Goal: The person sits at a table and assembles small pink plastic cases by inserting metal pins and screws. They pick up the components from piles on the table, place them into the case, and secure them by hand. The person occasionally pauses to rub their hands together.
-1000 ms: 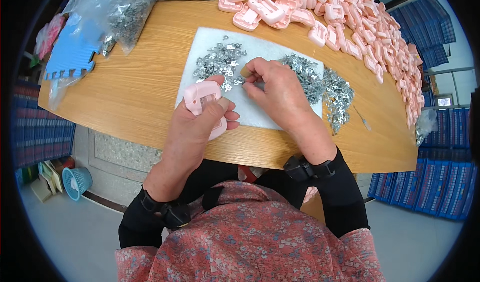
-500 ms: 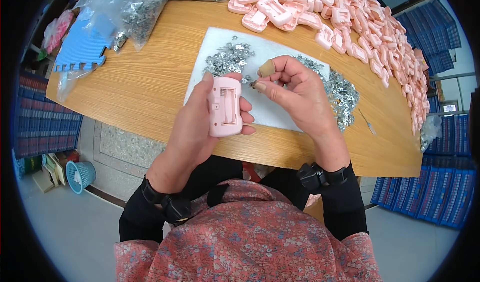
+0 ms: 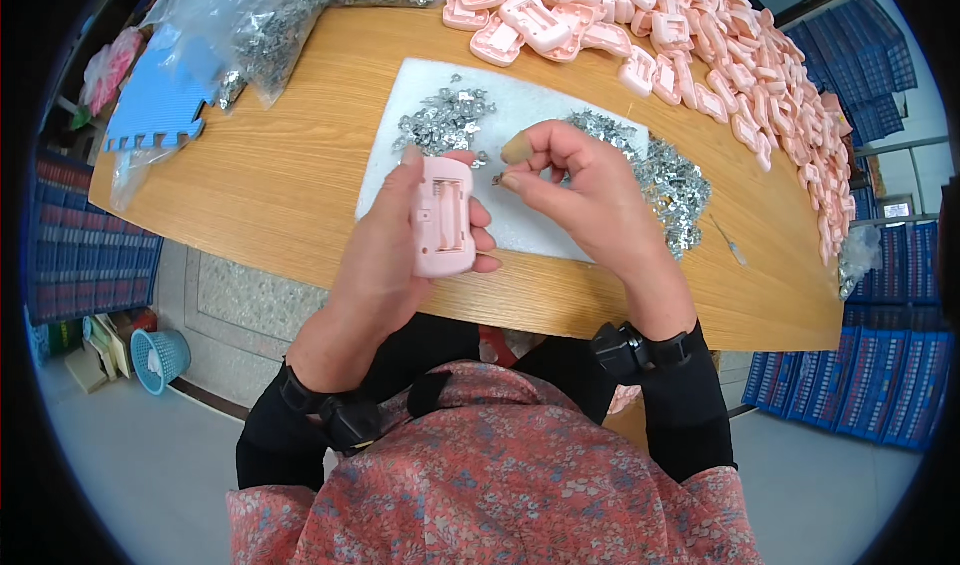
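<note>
While the left grip [image 3: 385, 230] clasps a pink casing [image 3: 445, 217], the right grip [image 3: 590, 190] pinches a tiny piece [image 3: 497, 179]. Metal clips [image 3: 445, 120] lie beyond.

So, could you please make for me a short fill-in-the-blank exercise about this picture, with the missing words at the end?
1. The left hand holds a casing of ____ colour.
2. The right hand pinches a tiny part between a finger and the ____.
3. Small metal pieces lie on a sheet whose colour is ____.
4. The foam mat with the notched edge is ____.

Missing words: pink; thumb; white; blue.
</note>
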`<state>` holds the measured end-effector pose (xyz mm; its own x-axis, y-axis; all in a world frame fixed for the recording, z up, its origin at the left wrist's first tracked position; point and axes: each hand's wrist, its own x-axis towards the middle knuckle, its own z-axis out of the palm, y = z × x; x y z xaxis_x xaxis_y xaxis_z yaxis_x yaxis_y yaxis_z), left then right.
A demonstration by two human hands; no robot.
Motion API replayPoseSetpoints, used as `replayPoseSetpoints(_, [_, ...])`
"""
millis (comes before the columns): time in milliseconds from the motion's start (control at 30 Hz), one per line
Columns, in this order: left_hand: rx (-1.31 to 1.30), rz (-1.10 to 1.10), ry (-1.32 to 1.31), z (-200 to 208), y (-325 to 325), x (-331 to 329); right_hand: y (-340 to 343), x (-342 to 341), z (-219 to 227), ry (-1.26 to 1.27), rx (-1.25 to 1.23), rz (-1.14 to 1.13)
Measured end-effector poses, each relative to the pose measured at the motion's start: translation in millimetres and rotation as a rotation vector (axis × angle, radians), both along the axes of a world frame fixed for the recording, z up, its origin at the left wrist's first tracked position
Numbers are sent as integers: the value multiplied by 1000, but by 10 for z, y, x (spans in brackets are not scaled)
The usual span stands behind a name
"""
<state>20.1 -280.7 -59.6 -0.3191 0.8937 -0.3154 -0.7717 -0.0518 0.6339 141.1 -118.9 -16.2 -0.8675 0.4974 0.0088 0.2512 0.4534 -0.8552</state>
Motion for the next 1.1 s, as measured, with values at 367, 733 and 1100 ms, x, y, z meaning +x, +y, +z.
replayPoseSetpoints(367, [-19,48,10,-42,-57,-41,116,-102,-181,-188,292,-32])
replayPoseSetpoints(733, [-19,42,-7,-87,-47,-58,144,-157,-82,-151,335,51])
replayPoseSetpoints(1100, [-1,40,-19,-107,-46,-65,176,-213,-209,-124,388,48])
